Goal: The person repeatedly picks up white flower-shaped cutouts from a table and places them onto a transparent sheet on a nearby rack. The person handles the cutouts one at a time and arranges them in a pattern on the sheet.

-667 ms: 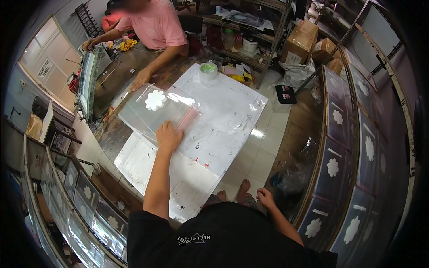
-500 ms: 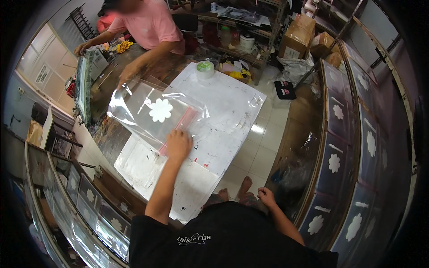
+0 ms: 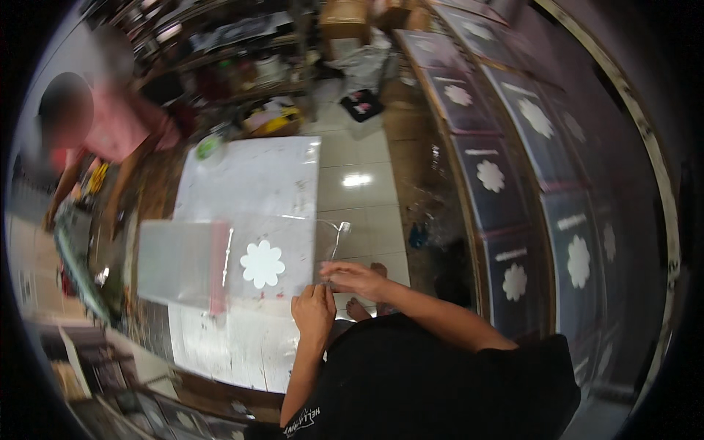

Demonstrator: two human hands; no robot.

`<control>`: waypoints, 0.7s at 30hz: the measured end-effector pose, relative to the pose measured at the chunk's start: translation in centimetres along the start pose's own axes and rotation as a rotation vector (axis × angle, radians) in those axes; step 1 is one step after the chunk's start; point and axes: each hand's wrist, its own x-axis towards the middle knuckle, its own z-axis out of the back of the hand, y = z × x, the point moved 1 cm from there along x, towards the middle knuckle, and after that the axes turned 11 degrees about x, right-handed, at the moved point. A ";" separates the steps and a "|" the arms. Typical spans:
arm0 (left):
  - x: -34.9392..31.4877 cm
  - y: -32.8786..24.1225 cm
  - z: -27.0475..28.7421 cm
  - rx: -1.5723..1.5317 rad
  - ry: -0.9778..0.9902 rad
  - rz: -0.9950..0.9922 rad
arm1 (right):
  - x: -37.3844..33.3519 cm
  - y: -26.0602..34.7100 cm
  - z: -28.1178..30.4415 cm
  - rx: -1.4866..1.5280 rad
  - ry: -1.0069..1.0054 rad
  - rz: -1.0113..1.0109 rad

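Note:
My left hand (image 3: 314,312) is closed on the near right edge of a clear plastic bag (image 3: 297,238) with a white flower shape (image 3: 262,264) and a thin white line of print. The bag is stretched above the white tabletop board (image 3: 249,169), its far right corner out past the board's edge. My right hand (image 3: 356,279) is beside the left at that same edge, fingers stretched out; whether they touch the film is hard to see. Left of the printed bag lies a stack of clear bags (image 3: 176,264) with a pink strip along one side.
A round tub (image 3: 209,148) with green contents stands at the board's far left corner. At the left, a person in a pink shirt (image 3: 117,128) reaches to a framed screen (image 3: 81,264). Racks of flower-printed bags (image 3: 491,176) line the right side. Cardboard boxes (image 3: 345,22) stand behind.
My view has turned right. The left hand has drawn the printed bag off the stack toward me. My right hand has come up from my side to the bag's edge.

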 end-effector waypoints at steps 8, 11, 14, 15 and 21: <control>2.4 -4.9 1.4 -0.250 0.020 -0.354 | -0.4 3.9 6.1 -0.262 -0.242 0.280; 2.9 -3.9 2.4 -0.379 -0.051 -0.340 | -3.0 9.5 10.5 -0.366 -0.334 0.285; 3.0 -0.6 2.0 -0.363 -0.079 -0.192 | -5.7 15.6 15.4 -0.486 -0.437 0.273; 3.1 0.8 1.8 -0.345 -0.111 -0.145 | -6.3 17.6 16.9 -0.475 -0.447 0.258; 1.5 7.6 -2.7 -0.160 0.011 0.106 | -15.0 24.5 27.5 -0.627 -0.856 0.407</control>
